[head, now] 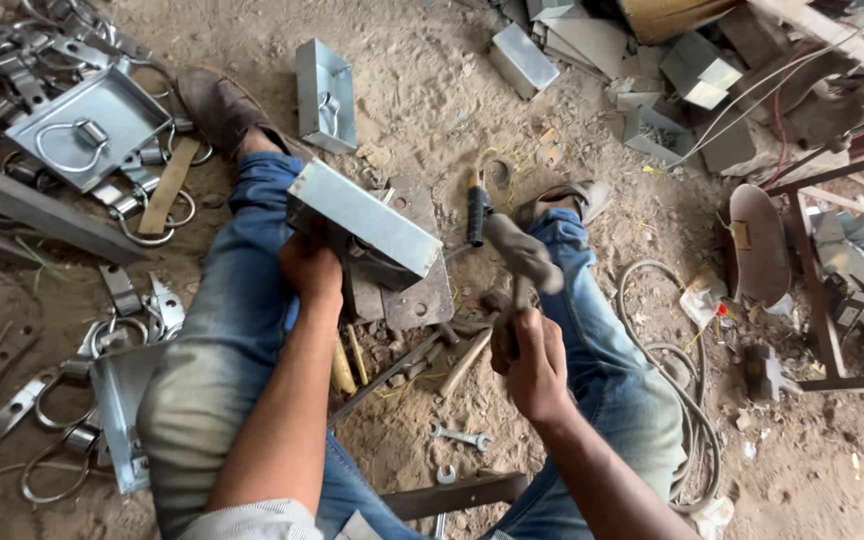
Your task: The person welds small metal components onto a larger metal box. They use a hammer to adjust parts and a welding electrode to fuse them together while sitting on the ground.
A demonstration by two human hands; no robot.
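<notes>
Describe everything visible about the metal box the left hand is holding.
The metal box is a long rectangular piece of folded sheet metal, pale grey and galvanised-looking, with darker parts showing beneath it. It sits tilted, running from upper left to lower right, above a flat steel plate on the dirt. The left hand grips its near end; the blurred hammer in the right hand is just right of it.

Left hand (pixel 310 268) on metal box (pixel 364 220), right hand (pixel 530 352) gripping hammer (pixel 522 262).

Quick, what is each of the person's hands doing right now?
Left hand: closed, gripping the grey folded sheet-metal box.
Right hand: closed around the wooden handle of a blurred steel-headed hammer.
</notes>
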